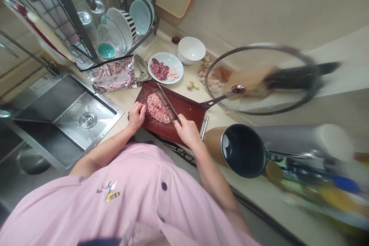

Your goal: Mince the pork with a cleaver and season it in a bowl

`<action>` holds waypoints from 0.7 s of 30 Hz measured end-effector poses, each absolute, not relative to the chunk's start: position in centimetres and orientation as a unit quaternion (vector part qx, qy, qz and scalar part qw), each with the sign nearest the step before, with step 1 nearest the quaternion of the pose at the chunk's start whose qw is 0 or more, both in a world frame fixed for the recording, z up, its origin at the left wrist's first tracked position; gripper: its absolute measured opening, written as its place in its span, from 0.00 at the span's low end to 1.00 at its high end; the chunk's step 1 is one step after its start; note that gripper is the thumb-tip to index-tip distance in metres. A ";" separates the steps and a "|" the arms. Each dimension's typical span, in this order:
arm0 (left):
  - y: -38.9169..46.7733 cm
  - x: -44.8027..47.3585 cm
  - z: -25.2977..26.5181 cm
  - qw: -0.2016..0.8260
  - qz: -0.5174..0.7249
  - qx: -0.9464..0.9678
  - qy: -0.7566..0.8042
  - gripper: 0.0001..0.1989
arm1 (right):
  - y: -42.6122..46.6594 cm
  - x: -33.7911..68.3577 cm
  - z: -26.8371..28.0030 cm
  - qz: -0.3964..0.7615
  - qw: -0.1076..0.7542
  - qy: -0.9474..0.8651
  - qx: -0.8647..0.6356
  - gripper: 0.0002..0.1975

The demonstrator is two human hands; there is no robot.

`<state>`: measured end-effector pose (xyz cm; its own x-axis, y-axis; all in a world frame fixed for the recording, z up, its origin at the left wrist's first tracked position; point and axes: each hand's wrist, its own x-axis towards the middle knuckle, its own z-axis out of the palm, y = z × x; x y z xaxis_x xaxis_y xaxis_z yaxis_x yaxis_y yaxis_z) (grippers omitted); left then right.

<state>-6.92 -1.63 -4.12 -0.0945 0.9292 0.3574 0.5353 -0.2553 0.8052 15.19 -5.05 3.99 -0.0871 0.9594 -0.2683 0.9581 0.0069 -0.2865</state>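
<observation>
A dark red cutting board (187,112) lies on the counter in front of me. On its left half is a mound of minced pink meat (157,109). My right hand (188,132) is wrapped round the handle of a kitchen knife (167,102); its broad blade slants up and left along the mince. My left hand (137,115) is closed in a fist against the board's left edge, with no object showing in it. Behind the board stands a white plate (175,63) holding diced dark red meat (160,70) and paler pieces (173,74).
To the left is a steel sink (105,123); a foil bag (113,75) lies behind it, below a dish rack (86,32). A white bowl (191,50) and ginger pieces (190,85) are at the back. A glass lid (215,102) and dark pot (245,152) stand right.
</observation>
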 end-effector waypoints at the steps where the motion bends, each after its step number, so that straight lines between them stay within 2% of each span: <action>1: -1.6 -6.9 -4.1 0.210 0.469 0.637 0.575 0.14 | -5.1 15.1 4.0 0.199 0.020 -0.710 -0.675 0.16; 7: -1.6 -6.9 -4.0 0.210 0.462 0.636 0.581 0.14 | -4.7 14.5 4.7 0.246 -0.007 -0.705 -0.665 0.18; 11: -1.6 -7.0 -4.2 0.210 0.462 0.634 0.584 0.14 | -4.5 14.3 5.2 0.243 0.045 -0.699 -0.672 0.19; 15: -1.6 -6.9 -4.3 0.209 0.457 0.638 0.584 0.14 | -4.6 14.4 4.5 0.266 0.020 -0.711 -0.651 0.18; 18: -1.6 -6.9 -4.4 0.213 0.460 0.637 0.581 0.14 | -4.7 15.0 4.0 0.260 0.041 -0.694 -0.669 0.19; 21: -1.6 -6.9 -4.4 0.205 0.464 0.639 0.577 0.13 | -4.5 15.7 4.1 0.247 0.010 -0.682 -0.688 0.18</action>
<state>-6.93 -1.61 -4.38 -0.0979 0.9290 0.3570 0.5475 -0.2493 0.7988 15.71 -4.50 4.09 -0.0530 0.9441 -0.3254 0.9341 -0.0683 -0.3505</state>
